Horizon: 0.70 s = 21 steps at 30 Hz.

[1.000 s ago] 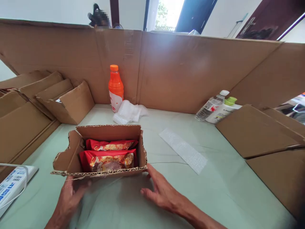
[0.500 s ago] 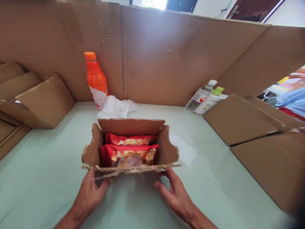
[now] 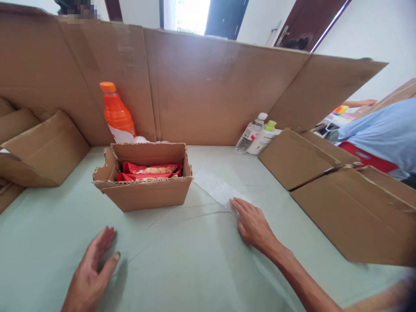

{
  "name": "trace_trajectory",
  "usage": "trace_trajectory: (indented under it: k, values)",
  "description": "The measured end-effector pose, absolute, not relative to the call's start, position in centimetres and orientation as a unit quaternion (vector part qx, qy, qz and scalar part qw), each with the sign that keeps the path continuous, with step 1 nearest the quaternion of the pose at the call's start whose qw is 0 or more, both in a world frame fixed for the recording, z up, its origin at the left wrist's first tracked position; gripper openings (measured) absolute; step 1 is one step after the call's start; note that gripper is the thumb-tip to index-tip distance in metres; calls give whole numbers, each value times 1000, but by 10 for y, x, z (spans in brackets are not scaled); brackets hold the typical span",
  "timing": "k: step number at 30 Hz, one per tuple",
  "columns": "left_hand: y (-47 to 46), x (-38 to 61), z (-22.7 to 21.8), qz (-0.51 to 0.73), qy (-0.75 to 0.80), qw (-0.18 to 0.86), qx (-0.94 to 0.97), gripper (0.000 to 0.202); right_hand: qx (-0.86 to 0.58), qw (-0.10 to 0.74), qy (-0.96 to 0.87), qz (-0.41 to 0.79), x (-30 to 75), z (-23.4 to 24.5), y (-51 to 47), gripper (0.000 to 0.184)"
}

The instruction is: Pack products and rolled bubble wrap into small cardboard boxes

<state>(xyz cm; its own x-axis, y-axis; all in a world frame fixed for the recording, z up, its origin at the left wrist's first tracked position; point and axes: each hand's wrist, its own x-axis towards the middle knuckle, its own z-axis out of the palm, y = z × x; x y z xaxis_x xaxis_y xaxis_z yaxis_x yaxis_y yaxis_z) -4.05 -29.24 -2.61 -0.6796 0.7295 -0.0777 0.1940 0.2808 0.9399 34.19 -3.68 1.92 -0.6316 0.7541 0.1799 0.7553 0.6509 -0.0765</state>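
Observation:
My left hand (image 3: 92, 268) hovers over the near left of the table, thumb and fingers apart, holding nothing. Farther right, my right hand (image 3: 253, 221) rests its fingertips on the near end of a flat strip of bubble wrap (image 3: 217, 188). Its fingers are stretched out, not closed around the wrap. Beyond my left hand stands an open cardboard box (image 3: 149, 195), apart from both hands. Two red snack packets (image 3: 151, 172) with food pictures lie inside it, their lower parts hidden by the front wall.
An orange drink bottle (image 3: 117, 115) leans at the back left, a clear water bottle (image 3: 251, 134) and a white green-capped bottle (image 3: 261, 142) at the back right. Cardboard boxes flank the table (image 3: 182, 260). A person in blue (image 3: 383, 130) is beyond the right boxes.
Both hands have left the box, which now sits farther away and more to the left in view. My right hand has moved onto the bubble wrap. The camera view has shifted.

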Motion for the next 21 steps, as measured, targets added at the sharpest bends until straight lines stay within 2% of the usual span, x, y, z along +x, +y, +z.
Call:
trace_trajectory:
  k: [4,6,10,13,16,19,21]
  values:
    - [-323,-3,-42,446,766,182,426,50,-415,65,-906,-56,341,35,-32,32]
    - [-322,14,-34,415,736,122,522,45,-387,72,-918,-38,326,51,-49,27]
    - [-311,58,-1,386,632,33,672,61,-268,41,-959,83,303,84,-113,23]
    - [-304,96,17,400,588,60,701,74,-187,4,-968,168,290,96,-151,27]
    - [-298,123,18,428,584,97,682,76,-148,-2,-967,205,281,92,-165,29]
    - [-292,130,9,449,631,159,613,76,-160,48,-954,248,282,79,-161,33]
    - [-286,128,4,440,651,218,579,72,-190,115,-940,260,289,70,-156,34]
